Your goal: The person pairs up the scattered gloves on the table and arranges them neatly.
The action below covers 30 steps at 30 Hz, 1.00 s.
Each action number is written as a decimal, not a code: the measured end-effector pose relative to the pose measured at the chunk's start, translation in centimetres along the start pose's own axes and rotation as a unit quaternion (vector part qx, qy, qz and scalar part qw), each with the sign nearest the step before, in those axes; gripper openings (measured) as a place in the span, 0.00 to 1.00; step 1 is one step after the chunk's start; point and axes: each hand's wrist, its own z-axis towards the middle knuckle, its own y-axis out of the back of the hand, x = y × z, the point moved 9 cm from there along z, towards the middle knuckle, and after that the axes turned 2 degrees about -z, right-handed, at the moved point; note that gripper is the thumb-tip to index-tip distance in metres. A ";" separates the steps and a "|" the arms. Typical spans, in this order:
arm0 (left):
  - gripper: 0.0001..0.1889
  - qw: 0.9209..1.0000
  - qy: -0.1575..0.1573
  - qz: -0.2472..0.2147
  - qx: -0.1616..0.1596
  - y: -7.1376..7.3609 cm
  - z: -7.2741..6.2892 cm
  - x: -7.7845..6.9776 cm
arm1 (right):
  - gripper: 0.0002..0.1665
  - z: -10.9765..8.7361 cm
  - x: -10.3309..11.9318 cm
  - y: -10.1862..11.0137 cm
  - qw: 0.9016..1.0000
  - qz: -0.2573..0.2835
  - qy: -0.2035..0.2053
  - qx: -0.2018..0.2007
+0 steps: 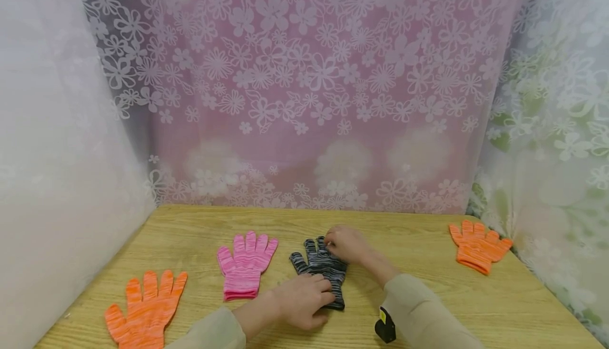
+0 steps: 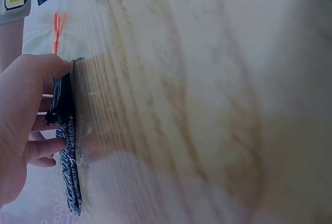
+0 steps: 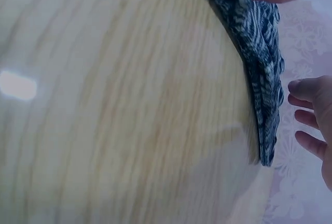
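A dark black-and-white knitted glove [image 1: 333, 271] lies flat on the wooden table, its fingers pointing away from me. My left hand [image 1: 303, 300] rests over its palm and cuff; in the left wrist view the thumb is at the cuff and the fingers [image 2: 46, 146] lie along the glove. Over the glove's far right side is my right hand [image 1: 347, 244], close to its fingertips. In the right wrist view, those fingers [image 3: 307, 117] are loosely bent and stand slightly apart from the glove [image 3: 263, 73].
A pink glove [image 1: 242, 269] lies left of the dark one. One orange glove [image 1: 147, 312] is at the near left, another orange glove [image 1: 478, 246] at the far right. Floral curtains [image 1: 309, 90] enclose the table. A black strap piece [image 1: 385, 327] sits at the right sleeve.
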 end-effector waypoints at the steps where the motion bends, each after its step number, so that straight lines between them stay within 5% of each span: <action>1: 0.16 1.000 0.000 0.001 -0.001 0.0 0.0 0.0 | 0.04 0.2 0.2 -0.1 1.000 -0.004 0.004 0.005; 30: 0.17 1.000 -0.002 -0.005 0.005 -0.5 0.1 0.2 | 0.10 0.6 1.4 -0.8 0.997 -0.060 0.051 -0.020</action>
